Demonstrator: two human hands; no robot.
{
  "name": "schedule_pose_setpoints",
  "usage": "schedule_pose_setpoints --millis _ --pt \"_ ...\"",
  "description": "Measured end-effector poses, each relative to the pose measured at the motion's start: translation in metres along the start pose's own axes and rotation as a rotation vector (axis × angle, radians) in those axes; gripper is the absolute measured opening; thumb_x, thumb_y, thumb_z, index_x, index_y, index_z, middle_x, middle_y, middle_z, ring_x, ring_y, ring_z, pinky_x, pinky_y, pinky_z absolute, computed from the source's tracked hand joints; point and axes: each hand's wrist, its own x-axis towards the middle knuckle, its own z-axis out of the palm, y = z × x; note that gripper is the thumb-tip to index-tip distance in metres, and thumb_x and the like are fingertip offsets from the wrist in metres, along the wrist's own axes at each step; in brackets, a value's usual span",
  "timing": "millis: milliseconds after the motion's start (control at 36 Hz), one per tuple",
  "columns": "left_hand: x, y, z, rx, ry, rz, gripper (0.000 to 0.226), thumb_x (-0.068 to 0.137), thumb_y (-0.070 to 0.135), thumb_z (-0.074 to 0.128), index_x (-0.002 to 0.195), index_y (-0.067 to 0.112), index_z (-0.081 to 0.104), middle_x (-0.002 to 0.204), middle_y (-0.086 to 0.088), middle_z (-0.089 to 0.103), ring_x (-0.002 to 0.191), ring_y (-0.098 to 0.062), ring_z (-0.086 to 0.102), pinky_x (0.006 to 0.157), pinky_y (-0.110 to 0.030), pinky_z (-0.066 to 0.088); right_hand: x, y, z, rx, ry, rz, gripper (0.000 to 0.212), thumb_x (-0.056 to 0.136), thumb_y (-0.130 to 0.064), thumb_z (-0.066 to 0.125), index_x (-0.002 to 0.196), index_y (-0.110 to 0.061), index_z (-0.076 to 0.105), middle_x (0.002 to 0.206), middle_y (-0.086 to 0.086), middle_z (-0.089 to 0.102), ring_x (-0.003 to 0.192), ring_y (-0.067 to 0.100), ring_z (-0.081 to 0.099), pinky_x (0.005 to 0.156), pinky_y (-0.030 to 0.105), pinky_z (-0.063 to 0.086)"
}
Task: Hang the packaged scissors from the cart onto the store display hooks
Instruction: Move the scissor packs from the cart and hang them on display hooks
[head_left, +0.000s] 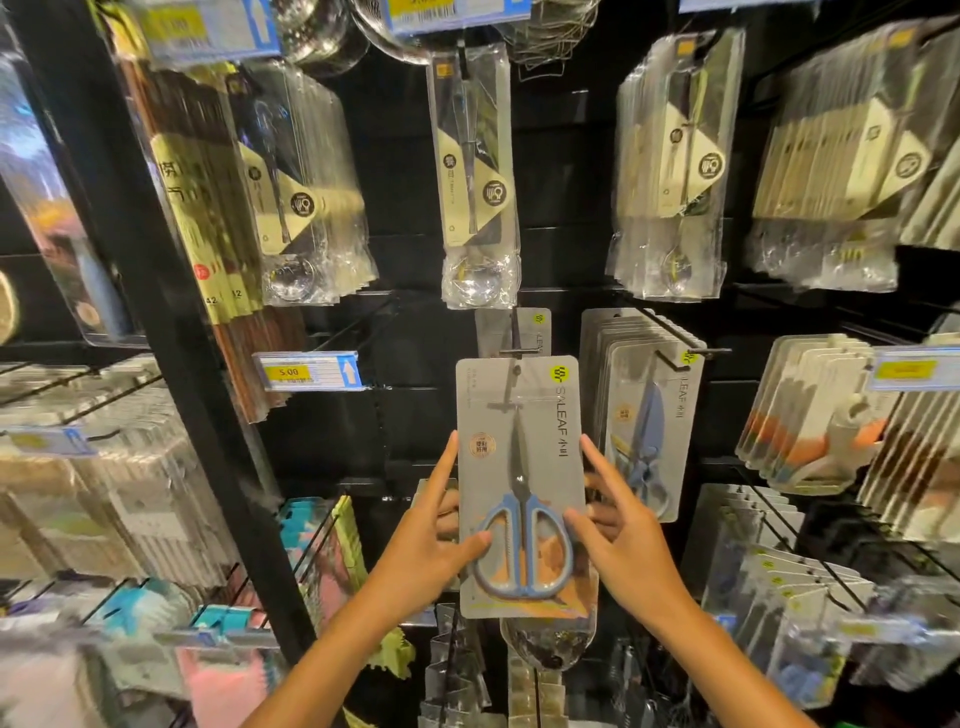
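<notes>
A grey card pack of blue-handled scissors (519, 467) is upright in front of the display, held from both sides. My left hand (431, 540) grips its left edge with the thumb on the scissor handle. My right hand (618, 525) grips its right edge. The pack's top hole sits just below the tip of a black display hook (519, 351). Another identical pack (537, 330) hangs further back on that hook. The cart is not in view.
To the right a hook carries several packs of blue shears (644, 426). Bagged spoons (478, 182) hang above, chopstick packs (208, 208) at left. A price tag reading 5.00 (306, 370) juts out left of the hook. More hooks and packaged goods fill the shelves below.
</notes>
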Motion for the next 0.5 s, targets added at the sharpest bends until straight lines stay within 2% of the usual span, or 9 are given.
schedule_pose_setpoints --millis 83,167,194,250,278,333,389,444,500 --pt "0.008 -0.002 -0.003 0.022 -0.013 -0.001 0.104 0.092 0.017 0.074 0.155 0.055 0.001 0.136 0.01 0.062 0.12 -0.01 0.066 0.094 -0.037 0.059 0.009 0.006 0.0 -0.044 -0.013 0.0 0.075 0.099 -0.006 0.059 0.149 -0.052 0.027 0.113 -0.028 0.065 0.095 0.015 0.073 0.075 0.03 0.063" --pt "0.021 -0.003 -0.004 0.049 -0.025 -0.013 0.104 0.093 0.018 0.073 0.154 0.058 -0.002 0.132 0.01 0.065 0.115 -0.013 0.069 0.094 -0.041 0.059 0.021 0.013 0.0 -0.107 -0.019 -0.005 0.079 0.1 -0.014 0.059 0.151 -0.059 0.018 0.11 0.003 0.071 0.089 0.032 0.072 0.076 0.054 0.06" --pt "0.025 -0.004 -0.005 0.052 -0.033 -0.019 0.104 0.094 0.019 0.072 0.154 0.058 -0.004 0.131 0.01 0.064 0.115 -0.013 0.069 0.094 -0.042 0.059 0.026 0.014 0.002 -0.123 -0.025 -0.013 0.081 0.1 -0.017 0.06 0.15 -0.062 0.015 0.12 0.005 0.068 0.092 0.027 0.072 0.08 0.053 0.06" --pt "0.034 -0.006 -0.003 0.063 -0.047 -0.034 0.104 0.095 0.021 0.07 0.153 0.057 -0.009 0.133 0.008 0.062 0.115 -0.012 0.069 0.096 -0.041 0.058 0.034 0.018 0.006 -0.135 -0.048 -0.028 0.086 0.1 -0.02 0.061 0.147 -0.066 0.006 0.145 -0.006 0.054 0.109 0.011 0.069 0.091 0.042 0.06" --pt "0.038 -0.006 -0.002 0.063 -0.051 -0.039 0.105 0.096 0.022 0.069 0.153 0.056 -0.011 0.135 0.008 0.06 0.116 -0.01 0.068 0.097 -0.037 0.058 0.038 0.019 0.009 -0.137 -0.061 -0.031 0.088 0.099 -0.022 0.061 0.146 -0.068 0.002 0.154 -0.01 0.045 0.12 0.008 0.063 0.097 0.042 0.057" --pt "0.047 -0.008 0.0 0.062 -0.066 -0.056 0.105 0.097 0.023 0.068 0.152 0.055 -0.015 0.139 0.012 0.055 0.119 -0.003 0.064 0.094 -0.023 0.056 0.047 0.024 0.015 -0.151 -0.081 -0.029 0.092 0.098 -0.03 0.063 0.146 -0.067 -0.006 0.164 -0.014 0.027 0.142 0.012 0.043 0.11 0.049 0.047" --pt "0.058 -0.009 0.003 0.079 -0.064 -0.065 0.106 0.095 0.03 0.069 0.149 0.057 -0.018 0.148 0.016 0.046 0.128 0.0 0.056 0.097 -0.018 0.052 0.058 0.03 0.022 -0.169 -0.098 -0.029 0.097 0.097 -0.033 0.063 0.147 -0.063 -0.015 0.167 -0.017 0.012 0.152 0.012 0.025 0.119 0.053 0.034" --pt "0.069 -0.008 0.004 0.097 -0.055 -0.062 0.109 0.091 0.043 0.073 0.146 0.061 -0.02 0.157 0.013 0.037 0.139 -0.005 0.048 0.109 -0.027 0.047 0.069 0.032 0.029 -0.205 -0.101 -0.016 0.102 0.097 -0.033 0.062 0.147 -0.057 -0.023 0.168 -0.012 0.007 0.152 0.013 0.022 0.12 0.049 0.032" --pt "0.082 -0.007 0.003 0.104 -0.055 -0.084 0.116 0.087 0.046 0.074 0.148 0.054 -0.023 0.163 0.009 0.029 0.145 -0.01 0.04 0.117 -0.038 0.039 0.081 0.032 0.035 -0.228 -0.1 0.012 0.104 0.097 -0.029 0.061 0.15 -0.048 -0.026 0.167 -0.009 0.01 0.143 0.007 0.03 0.114 0.035 0.037"
